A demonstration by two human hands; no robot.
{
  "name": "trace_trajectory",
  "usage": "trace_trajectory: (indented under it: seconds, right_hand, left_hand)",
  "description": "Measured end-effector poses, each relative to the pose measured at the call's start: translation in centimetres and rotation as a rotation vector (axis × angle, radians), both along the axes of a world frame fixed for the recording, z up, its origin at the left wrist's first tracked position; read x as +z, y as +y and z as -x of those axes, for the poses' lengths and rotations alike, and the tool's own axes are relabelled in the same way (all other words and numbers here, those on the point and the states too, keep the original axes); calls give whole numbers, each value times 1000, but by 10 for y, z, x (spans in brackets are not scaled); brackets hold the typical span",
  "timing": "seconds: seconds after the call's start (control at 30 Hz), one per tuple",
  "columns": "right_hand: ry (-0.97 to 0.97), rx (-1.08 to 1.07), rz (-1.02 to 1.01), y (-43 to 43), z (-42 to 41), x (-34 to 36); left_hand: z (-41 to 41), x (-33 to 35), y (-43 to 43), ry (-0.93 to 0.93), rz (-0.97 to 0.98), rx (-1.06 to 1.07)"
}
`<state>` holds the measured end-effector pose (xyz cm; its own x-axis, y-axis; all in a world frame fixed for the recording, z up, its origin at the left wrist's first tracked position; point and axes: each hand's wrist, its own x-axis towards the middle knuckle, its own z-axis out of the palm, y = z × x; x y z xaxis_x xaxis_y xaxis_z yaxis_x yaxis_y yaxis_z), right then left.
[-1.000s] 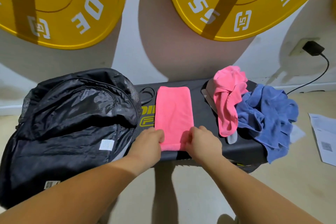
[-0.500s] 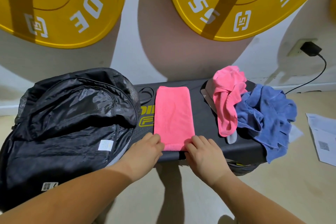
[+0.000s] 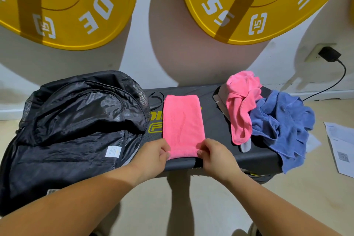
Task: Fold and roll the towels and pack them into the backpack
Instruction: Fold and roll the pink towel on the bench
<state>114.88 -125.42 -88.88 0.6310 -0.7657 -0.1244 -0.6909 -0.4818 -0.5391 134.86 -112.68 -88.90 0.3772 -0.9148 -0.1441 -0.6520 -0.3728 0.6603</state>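
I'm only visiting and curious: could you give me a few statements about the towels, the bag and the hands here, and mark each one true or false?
1. The left hand and the right hand both hold the near end of the folded pink towel. True.
2. The folded pink towel is rolled up. False: it lies flat on the black platform.
3. The blue towel is neatly folded. False: it lies crumpled at the platform's right end, against a crumpled pink towel.
4. The backpack lies left of the folded pink towel. True.
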Motion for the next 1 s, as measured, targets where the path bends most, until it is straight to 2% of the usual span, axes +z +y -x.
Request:
trace_trajectory:
  seconds: [0.13,0.23,0.3,0.37,0.43,0.53,0.67,0.83,1.0]
  right_hand:
    - [-44,-105,-229,-7,-4,6]
    - [-70,-245,-342,-12,-12,10]
    - [-83,-327,-374,-13,-15,8]
    - [-56,-333,-294,-14,-17,6]
    - [29,-234,-65,-12,-17,3]
    - [91,-40,295,-7,-17,-2]
    - [116,219,592,-3,-7,-12]
    - [34,265,567,-2,4,-13]
    - [138,263,478,-8,-1,-17]
  left_hand:
    - [-1,3,-6,138,-49,111]
    - [1,2,-11,80,-47,164]
    - [-2,2,-11,-34,7,150]
    - [-6,3,-11,-256,82,-48]
    - [-7,5,-10,-526,108,-344]
    - [1,6,-4,-666,60,-492]
    - [1,2,-1,-608,18,-433]
    - [-3,-1,-3,-530,13,-402]
    - [-6,1,-5,-324,50,-240]
